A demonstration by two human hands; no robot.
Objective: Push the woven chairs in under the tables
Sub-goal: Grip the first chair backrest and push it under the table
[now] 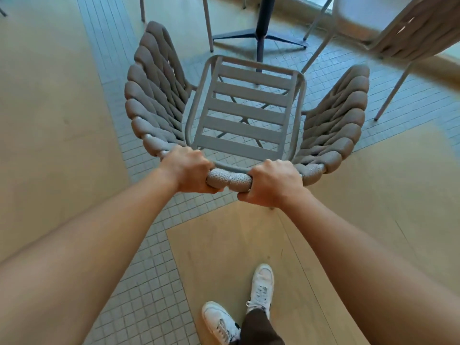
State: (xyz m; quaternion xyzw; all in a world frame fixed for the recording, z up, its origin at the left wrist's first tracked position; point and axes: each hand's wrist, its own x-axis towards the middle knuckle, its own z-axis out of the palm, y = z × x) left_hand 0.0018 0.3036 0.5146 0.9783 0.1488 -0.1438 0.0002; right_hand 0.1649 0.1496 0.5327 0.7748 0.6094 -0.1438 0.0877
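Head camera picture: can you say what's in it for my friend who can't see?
Two bare hands, left hand and right hand, grip the top of a woven chair, facing a dark table leg. A second chair stands at the right, and white shoes show below.

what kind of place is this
Probably a café or restaurant seating area: a pedestal table base, several woven chairs around it, and a floor mixing small tiles with wood panels.

Both bare arms outstretched, left hand [188, 168] and right hand [270, 183] clenched, knuckles up.
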